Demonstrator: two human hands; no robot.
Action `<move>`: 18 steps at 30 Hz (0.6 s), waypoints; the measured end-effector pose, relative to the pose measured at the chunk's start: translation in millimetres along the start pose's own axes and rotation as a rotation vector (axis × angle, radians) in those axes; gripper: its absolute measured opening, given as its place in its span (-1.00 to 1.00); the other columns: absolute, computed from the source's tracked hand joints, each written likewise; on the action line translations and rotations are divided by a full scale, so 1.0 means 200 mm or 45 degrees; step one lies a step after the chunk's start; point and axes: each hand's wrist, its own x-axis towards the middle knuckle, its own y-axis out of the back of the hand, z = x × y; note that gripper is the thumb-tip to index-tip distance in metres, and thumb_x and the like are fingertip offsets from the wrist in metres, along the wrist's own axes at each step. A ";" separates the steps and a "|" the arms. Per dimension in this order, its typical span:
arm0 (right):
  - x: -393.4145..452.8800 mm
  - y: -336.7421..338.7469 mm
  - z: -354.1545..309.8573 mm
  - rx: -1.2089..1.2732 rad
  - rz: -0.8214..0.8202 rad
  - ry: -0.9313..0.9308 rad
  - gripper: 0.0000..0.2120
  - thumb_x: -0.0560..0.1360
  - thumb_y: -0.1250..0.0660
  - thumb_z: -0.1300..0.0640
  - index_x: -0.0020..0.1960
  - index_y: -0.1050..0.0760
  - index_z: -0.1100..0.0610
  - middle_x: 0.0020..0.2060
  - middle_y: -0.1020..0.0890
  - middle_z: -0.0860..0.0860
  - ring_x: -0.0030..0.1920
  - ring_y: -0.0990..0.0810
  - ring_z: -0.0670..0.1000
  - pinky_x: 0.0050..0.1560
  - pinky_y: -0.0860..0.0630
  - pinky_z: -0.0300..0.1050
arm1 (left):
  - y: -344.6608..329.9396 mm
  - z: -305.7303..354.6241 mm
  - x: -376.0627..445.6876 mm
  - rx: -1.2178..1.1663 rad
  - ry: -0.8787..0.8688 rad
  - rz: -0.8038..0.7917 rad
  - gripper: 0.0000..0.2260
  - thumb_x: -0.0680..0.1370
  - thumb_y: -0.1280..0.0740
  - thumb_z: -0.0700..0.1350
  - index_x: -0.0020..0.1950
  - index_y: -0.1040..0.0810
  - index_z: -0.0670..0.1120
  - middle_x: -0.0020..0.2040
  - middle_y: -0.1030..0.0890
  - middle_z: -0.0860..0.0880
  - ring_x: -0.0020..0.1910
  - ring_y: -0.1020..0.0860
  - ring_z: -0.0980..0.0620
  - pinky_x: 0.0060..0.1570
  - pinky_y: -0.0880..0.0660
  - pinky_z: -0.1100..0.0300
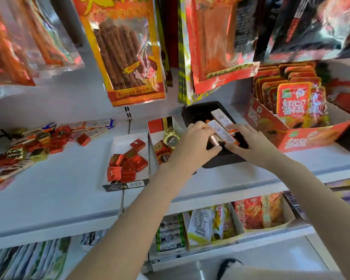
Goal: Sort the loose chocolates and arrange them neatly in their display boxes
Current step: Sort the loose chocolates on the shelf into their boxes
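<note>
**Inspector:** State of the hands?

**Assistant:** Both over the black display box (pixel 192 112) on the white shelf (pixel 69 184). Left hand (pixel 192 144) and right hand (pixel 251 144) each have fingers curled onto the long white-wrapped chocolate bars (pixel 220 132) lying in that box.

**Inspector:** Other stock?

**Assistant:** Red square chocolates (pixel 127 164) sit in an open white box (pixel 119 142) left of the hands. A neighbouring box (pixel 160 124) holds gold-foil pieces (pixel 171 136). A loose mixed pile (pixel 38 142) lies further left on the shelf, well apart.
</note>
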 end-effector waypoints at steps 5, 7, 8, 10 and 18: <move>0.00 -0.01 0.01 0.003 -0.034 -0.094 -0.41 0.46 -0.27 -0.11 0.41 -0.20 0.04 0.40 -0.28 0.08 0.36 -0.23 0.22 0.38 -0.11 0.07 | 0.03 -0.04 -0.02 -0.048 0.033 -0.127 -0.67 0.43 -0.42 -0.09 0.16 -0.54 -0.14 0.10 -0.54 -0.09 0.03 -0.56 -0.01 0.05 -0.54 0.05; 0.00 0.00 0.01 -0.026 -0.004 -0.087 -0.44 0.47 -0.26 -0.09 0.41 -0.22 0.03 0.40 -0.27 0.10 0.36 -0.20 0.25 0.37 -0.11 0.09 | 0.03 -0.05 -0.04 0.009 0.004 -0.133 -0.72 0.44 -0.40 -0.10 0.13 -0.54 -0.11 0.12 -0.53 -0.06 0.06 -0.55 0.01 0.05 -0.52 0.12; 0.00 0.00 0.00 -0.024 0.014 -0.086 -0.47 0.48 -0.26 -0.07 0.40 -0.24 0.03 0.40 -0.26 0.11 0.36 -0.19 0.25 0.36 -0.11 0.09 | 0.03 -0.05 -0.04 0.033 -0.017 -0.135 -0.74 0.46 -0.38 -0.10 0.13 -0.53 -0.10 0.14 -0.52 -0.04 0.08 -0.53 0.02 0.05 -0.50 0.16; -0.02 0.02 -0.02 -0.011 0.052 -0.083 -0.52 0.51 -0.25 -0.02 0.39 -0.27 0.05 0.40 -0.26 0.11 0.36 -0.18 0.24 0.36 -0.12 0.08 | 0.02 -0.05 -0.05 0.071 -0.062 -0.153 -0.72 0.48 -0.35 -0.10 0.18 -0.50 -0.07 0.21 -0.50 -0.02 0.16 -0.48 0.01 0.08 -0.42 0.17; -0.03 0.07 -0.20 -0.001 0.201 0.172 -0.68 0.50 -0.26 0.19 0.26 -0.42 0.14 0.23 -0.44 0.14 0.25 -0.34 0.20 0.17 -0.20 -0.08 | 0.13 -0.14 -0.14 0.065 -0.006 0.223 -0.77 0.55 -0.22 -0.14 0.18 -0.52 -0.07 0.21 -0.50 -0.01 0.24 -0.39 0.03 0.25 -0.27 0.14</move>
